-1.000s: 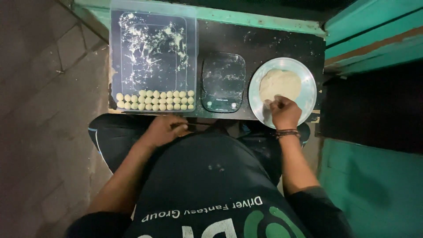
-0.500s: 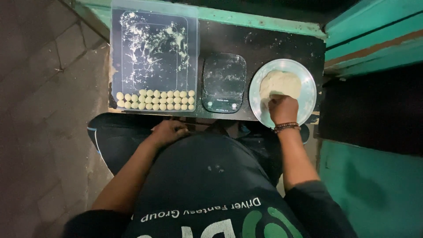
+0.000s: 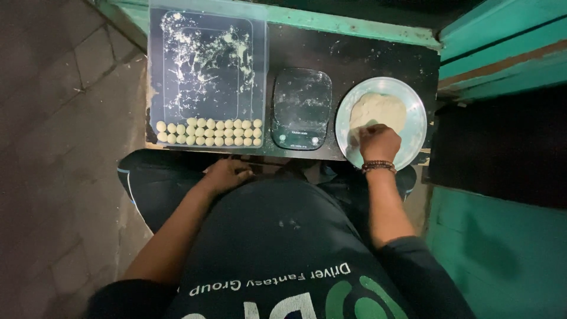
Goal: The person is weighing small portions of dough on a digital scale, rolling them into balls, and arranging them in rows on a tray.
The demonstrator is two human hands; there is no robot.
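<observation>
Pinching at the near edge of the dough [image 3: 378, 111], the right hand [image 3: 378, 143] has its fingers curled together on the pale mass; a beaded bracelet [image 3: 378, 167] circles the wrist. Compared with a second ago the hand sits slightly higher on the plate [image 3: 416, 133], closer to the lump, which suggests that a fresh bit is being pulled off rather than carried away. The dough lies in the far half of the round white plate, at the right end of the dark tabletop [image 3: 354, 56]. Just left of the plate stands a dark scale [image 3: 301, 106], its pan bare and floury. Further left, a clear tray [image 3: 207, 71] holds two rows of small dough balls [image 3: 208, 132] along its near edge. The left hand [image 3: 227, 174] rests loosely closed on the lap, holding nothing, much as before.
</observation>
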